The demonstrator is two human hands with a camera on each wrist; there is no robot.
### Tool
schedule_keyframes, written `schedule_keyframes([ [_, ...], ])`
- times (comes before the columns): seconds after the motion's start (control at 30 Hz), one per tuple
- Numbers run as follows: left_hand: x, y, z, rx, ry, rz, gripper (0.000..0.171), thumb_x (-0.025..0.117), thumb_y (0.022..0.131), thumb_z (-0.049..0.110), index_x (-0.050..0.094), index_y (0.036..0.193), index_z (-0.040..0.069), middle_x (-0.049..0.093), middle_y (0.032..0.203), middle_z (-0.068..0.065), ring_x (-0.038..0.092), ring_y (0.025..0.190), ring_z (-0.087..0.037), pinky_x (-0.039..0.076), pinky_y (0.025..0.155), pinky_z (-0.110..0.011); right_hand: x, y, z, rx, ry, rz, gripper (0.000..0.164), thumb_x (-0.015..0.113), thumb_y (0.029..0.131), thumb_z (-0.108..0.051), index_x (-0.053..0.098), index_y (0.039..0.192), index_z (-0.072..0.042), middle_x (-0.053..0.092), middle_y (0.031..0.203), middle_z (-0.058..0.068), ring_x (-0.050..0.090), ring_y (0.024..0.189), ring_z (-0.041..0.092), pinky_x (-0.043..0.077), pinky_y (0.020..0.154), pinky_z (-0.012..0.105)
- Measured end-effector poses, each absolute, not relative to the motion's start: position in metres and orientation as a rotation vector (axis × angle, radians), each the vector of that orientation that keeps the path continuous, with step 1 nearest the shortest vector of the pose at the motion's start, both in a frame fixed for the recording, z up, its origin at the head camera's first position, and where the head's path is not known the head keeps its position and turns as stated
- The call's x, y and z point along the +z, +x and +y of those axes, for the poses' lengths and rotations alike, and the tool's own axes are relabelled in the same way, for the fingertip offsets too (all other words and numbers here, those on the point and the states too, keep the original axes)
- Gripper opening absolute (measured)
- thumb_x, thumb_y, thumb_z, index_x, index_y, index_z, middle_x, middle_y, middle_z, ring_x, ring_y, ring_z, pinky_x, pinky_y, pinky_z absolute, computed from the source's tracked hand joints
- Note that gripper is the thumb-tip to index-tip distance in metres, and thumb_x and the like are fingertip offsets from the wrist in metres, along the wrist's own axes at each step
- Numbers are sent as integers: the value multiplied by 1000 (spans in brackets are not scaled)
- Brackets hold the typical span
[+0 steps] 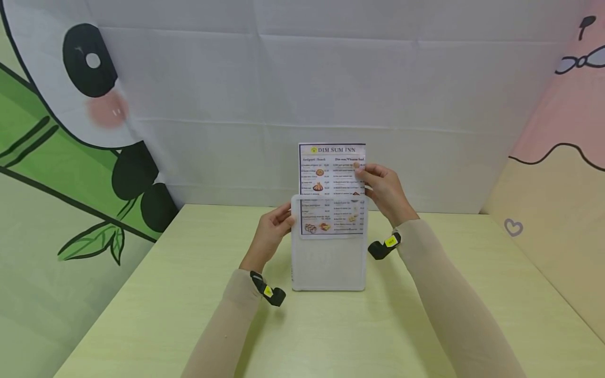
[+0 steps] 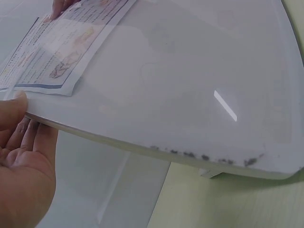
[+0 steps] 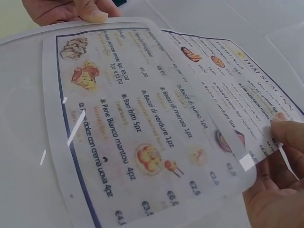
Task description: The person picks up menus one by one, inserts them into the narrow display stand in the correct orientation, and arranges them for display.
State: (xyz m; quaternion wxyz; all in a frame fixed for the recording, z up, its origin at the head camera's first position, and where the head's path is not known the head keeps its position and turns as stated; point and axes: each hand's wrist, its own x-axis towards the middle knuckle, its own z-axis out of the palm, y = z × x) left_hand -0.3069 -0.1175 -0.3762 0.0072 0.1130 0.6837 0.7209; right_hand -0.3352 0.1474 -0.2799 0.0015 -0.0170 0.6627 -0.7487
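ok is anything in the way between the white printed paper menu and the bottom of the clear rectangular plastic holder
Nothing visible: below the white printed paper menu, the clear rectangular plastic holder shows no object, and the right hand pinches the menu's right edge.

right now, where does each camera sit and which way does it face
Head: on the head, facing forward and down at the DIM SUM INN menu and clear sign holder; left hand, right hand and sleeves show.
Left wrist: on that wrist, facing the holder's dark-marked edge; both hands partly show.
Right wrist: on that wrist, facing the menu close up; both hands partly show.
Shared by both wrist views: menu and holder.
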Motion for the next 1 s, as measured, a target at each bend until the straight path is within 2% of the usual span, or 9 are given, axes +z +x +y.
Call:
schedule_keyframes([
  [0.27, -376, -307, -117, 2251, 343, 2144, 48, 53, 97, 3, 43, 144, 5, 55, 136, -19, 59, 114, -19, 54, 93, -28, -282, -335, 148, -2362, -72, 2066, 24, 67, 91, -18, 62, 110, -4, 61, 105, 1, 59, 94, 16, 53, 79, 25],
  [0.67, -376, -307, -117, 2259, 339, 2135, 48, 54, 97, 3, 44, 144, 5, 55, 135, -19, 60, 113, -19, 54, 94, -29, -286, -334, 151, -2404, -137, 2015, 28, 66, 91, -12, 61, 115, 2, 62, 106, 3, 60, 91, 15, 55, 80, 22],
  [1.0, -376, -308, -117, 2244, 325, 2154, 49, 54, 97, 4, 43, 144, 6, 56, 135, -18, 58, 118, -24, 52, 97, -33, -287, -333, 153, -2393, -142, 2024, 33, 67, 90, -13, 61, 119, 2, 64, 109, 3, 60, 95, 16, 54, 84, 22],
])
